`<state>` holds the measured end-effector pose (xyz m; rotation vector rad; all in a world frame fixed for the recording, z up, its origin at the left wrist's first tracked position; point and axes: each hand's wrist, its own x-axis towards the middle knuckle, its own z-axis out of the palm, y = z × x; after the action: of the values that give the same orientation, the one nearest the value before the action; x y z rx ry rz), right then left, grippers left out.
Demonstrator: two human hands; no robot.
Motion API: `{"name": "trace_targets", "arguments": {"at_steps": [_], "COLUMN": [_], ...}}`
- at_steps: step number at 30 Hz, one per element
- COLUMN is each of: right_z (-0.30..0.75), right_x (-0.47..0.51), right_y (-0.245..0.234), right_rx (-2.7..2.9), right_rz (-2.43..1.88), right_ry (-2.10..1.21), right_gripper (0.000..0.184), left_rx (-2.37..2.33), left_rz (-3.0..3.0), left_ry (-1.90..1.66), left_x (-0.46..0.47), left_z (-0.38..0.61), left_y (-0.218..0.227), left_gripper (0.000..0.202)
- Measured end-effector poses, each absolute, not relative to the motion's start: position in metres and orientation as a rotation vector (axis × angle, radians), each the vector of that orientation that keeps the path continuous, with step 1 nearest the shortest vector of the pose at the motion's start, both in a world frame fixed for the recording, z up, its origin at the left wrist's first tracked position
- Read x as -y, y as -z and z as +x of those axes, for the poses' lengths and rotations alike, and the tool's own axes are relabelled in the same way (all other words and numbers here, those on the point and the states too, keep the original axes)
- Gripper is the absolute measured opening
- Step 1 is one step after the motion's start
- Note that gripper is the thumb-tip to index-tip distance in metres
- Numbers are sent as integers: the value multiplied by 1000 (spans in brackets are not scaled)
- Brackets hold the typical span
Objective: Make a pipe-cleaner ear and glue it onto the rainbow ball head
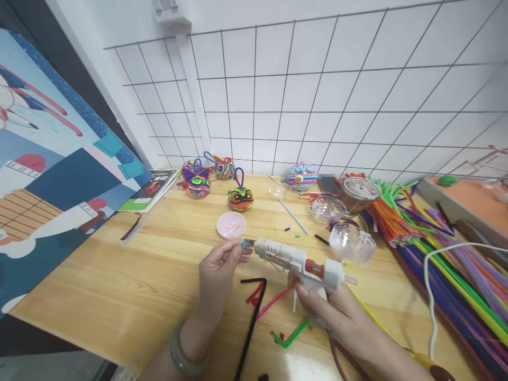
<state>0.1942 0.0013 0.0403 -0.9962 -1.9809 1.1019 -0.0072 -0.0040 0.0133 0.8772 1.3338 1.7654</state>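
In my right hand (pixel 331 309) is a white hot glue gun (pixel 283 254), its nozzle pointing left and a clear glue stick poking out of the back. My left hand (pixel 222 270) pinches a small light-blue piece (pixel 246 243) right at the nozzle tip; its exact kind is too small to make out. Below the hands lie a bent black pipe cleaner (pixel 253 323), a pink pipe cleaner (pixel 274 304) and a bent green pipe cleaner (pixel 291 334). Just beyond my left hand sits a pink dish (pixel 231 226) holding small clear bits.
Colourful pipe-cleaner ornaments (pixel 241 199) stand along the back. Clear plastic half-balls (pixel 351 243) and a lidded can (pixel 359 194) are at the right, beside bundles of pipe cleaners (pixel 448 286). A white cord (pixel 427 286) crosses there. A painted board (pixel 59 174) leans at the left.
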Motion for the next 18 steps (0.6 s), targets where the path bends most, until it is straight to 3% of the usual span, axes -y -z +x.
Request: {"name": "trace_targets", "arguments": {"at_steps": [18], "right_z": [197], "right_x": [-1], "right_y": [-34], "right_rx": [1935], "right_rz": [-1008], "right_ry": [-1159], "right_gripper": [22], "left_rx": [-1339], "left_rz": [819], "left_ry": [-1794], "left_x": [4], "left_z": [-8], "left_y": [-13], "left_gripper": [16]}}
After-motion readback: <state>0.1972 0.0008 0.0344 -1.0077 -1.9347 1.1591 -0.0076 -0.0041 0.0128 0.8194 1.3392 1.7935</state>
